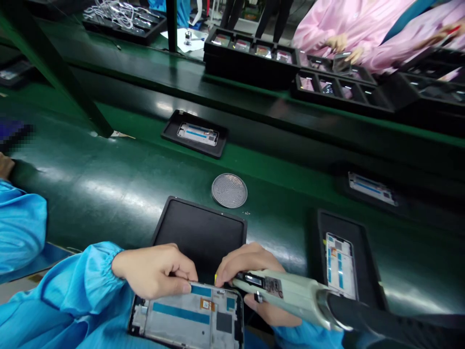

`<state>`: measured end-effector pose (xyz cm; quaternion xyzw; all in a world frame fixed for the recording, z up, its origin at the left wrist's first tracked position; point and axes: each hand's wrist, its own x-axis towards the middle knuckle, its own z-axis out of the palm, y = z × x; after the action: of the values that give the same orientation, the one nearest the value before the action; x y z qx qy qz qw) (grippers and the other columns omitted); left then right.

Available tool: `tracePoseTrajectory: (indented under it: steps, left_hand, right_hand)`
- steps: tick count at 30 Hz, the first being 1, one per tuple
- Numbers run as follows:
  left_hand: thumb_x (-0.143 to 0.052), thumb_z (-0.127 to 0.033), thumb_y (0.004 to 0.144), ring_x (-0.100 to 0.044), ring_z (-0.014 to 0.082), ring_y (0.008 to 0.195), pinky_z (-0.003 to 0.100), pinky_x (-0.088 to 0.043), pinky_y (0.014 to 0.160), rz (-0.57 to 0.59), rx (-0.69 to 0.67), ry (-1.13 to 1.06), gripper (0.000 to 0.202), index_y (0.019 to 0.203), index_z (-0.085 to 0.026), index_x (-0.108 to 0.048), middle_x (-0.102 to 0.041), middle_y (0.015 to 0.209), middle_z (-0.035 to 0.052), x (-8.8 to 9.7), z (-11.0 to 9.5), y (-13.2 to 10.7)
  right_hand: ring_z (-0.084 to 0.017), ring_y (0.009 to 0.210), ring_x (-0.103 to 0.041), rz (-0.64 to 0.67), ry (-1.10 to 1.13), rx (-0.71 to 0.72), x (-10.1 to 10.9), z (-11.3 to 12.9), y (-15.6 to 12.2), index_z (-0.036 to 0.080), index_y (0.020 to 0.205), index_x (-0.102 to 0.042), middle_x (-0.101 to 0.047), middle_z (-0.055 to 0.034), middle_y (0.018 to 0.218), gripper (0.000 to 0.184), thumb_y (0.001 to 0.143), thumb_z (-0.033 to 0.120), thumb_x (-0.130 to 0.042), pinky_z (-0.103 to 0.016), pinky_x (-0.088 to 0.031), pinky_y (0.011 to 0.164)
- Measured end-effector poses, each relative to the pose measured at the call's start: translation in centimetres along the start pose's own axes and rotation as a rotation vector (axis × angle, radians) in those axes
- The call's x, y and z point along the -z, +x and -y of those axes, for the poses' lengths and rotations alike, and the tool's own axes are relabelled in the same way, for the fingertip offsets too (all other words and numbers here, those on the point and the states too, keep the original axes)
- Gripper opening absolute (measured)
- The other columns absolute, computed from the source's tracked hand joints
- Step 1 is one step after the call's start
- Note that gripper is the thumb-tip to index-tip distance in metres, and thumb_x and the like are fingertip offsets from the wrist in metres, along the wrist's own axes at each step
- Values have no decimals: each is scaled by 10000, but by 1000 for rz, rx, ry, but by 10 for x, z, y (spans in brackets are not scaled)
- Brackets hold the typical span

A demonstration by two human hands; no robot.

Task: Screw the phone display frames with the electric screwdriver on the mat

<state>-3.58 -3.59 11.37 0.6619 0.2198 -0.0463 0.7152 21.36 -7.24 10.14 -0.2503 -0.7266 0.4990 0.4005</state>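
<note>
Pinching the phone frame (178,330) by its edge, left hand (150,271); frame just before the black tray (203,225). Right hand (250,261) grips pale-green electric screwdriver (296,293). Blue strips (181,313) on, inner face uncovered; tip hidden, remainder unclear.

Both hands (154,271) curled, close together

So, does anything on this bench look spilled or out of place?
Perhaps: a few tiny pale specks show on the green bench just outside the rim of the round grey dish. They could be stray bits, but they're too small to identify.
</note>
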Motion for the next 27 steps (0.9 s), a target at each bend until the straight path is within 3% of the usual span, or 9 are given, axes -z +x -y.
tracePoseTrajectory:
  steps: [12,18,27]
  left_hand:
    - [-520,-295,904,-399,74,503,185,-325,484,-6,6,-14,180,859,-151,-619,-505,584,-45,0,1,-1]
    - [-528,-297,907,-392,72,499,184,-319,478,-13,0,-11,178,857,-154,-622,-502,580,-46,0,0,-1]
    - [-523,-290,920,-398,74,501,188,-321,487,-11,4,-12,177,859,-156,-620,-501,578,-48,0,-2,-2]
  right_hand:
    - [-147,682,-710,-4,11,65,-1,5,4,216,1017,-630,-724,-50,782,232,952,378,-477,-239,-562,619]
    - [-151,730,-710,-51,-7,-9,-4,14,1,226,1013,-614,-722,-54,809,234,979,400,-461,-255,-568,669]
    - [-142,699,-710,-7,23,79,-1,1,3,222,1022,-625,-729,-49,803,253,973,404,-456,-236,-568,634]
